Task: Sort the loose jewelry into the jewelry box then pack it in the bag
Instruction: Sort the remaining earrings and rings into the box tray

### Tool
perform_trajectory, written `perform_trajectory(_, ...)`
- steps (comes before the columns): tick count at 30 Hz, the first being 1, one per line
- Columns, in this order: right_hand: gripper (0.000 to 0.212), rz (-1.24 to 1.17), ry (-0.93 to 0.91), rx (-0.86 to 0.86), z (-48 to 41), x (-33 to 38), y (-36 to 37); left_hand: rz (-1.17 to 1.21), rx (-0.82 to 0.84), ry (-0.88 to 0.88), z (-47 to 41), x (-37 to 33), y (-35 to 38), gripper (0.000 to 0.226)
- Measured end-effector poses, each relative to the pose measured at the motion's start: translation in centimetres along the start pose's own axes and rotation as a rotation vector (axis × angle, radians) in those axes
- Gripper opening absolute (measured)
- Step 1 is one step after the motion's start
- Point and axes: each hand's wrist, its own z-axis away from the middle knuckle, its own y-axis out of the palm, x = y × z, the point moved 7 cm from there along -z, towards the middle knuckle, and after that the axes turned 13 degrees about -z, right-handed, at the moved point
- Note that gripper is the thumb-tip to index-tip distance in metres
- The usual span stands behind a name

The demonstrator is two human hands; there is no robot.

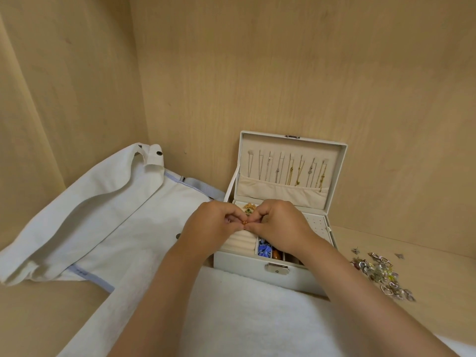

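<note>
The left hand (213, 222) and right hand (278, 225) meet fingertip to fingertip, thumbs and forefingers pinched tight on a tiny gold piece (244, 222) just above the ring rolls (239, 240) of the open jewelry box (257, 266). It looks featherlight, hard and slippery, so a fingertip pinch at its edges seems the only sound hold. The loose jewelry heap (381, 274) lies right of the box, the white bag (103, 215) to its left.

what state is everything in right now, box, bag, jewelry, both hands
jewelry box: open, lid upright
front latch: unfastened
necklaces: hanging inside the lid
small gold piece: pinched between both hands over the box
left hand: pinching it
right hand: pinching it
loose jewelry pile: heaped right of the box, unsorted
bag: lying flat left of the box
</note>
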Motion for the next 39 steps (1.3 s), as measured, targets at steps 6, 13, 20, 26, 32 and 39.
perform_trajectory(6,0.008,0.100,-0.039,0.036,0.4,0.6,0.2,-0.105,-0.022,0.018,0.0,0.0,-0.2,0.012)
perform_trajectory(13,0.019,0.098,-0.073,0.006,1.2,0.6,0.4,-0.155,0.018,0.110,0.2,-0.1,-0.1,0.017)
perform_trajectory(20,0.020,0.127,-0.057,0.035,1.5,0.7,0.5,-0.184,0.019,0.121,0.6,-0.5,-0.1,0.016)
perform_trajectory(26,0.023,0.031,-0.035,0.000,2.9,0.0,-2.3,-0.279,-0.090,0.094,1.1,-2.1,-0.5,0.018)
perform_trajectory(32,0.022,0.040,0.005,-0.075,6.1,-4.1,-8.5,-0.114,-0.044,0.159,1.8,-7.7,1.4,0.014)
perform_trajectory(39,0.020,0.071,0.135,-0.052,10.7,-10.3,-14.5,-0.122,0.046,0.333,0.5,-16.6,5.9,0.016)
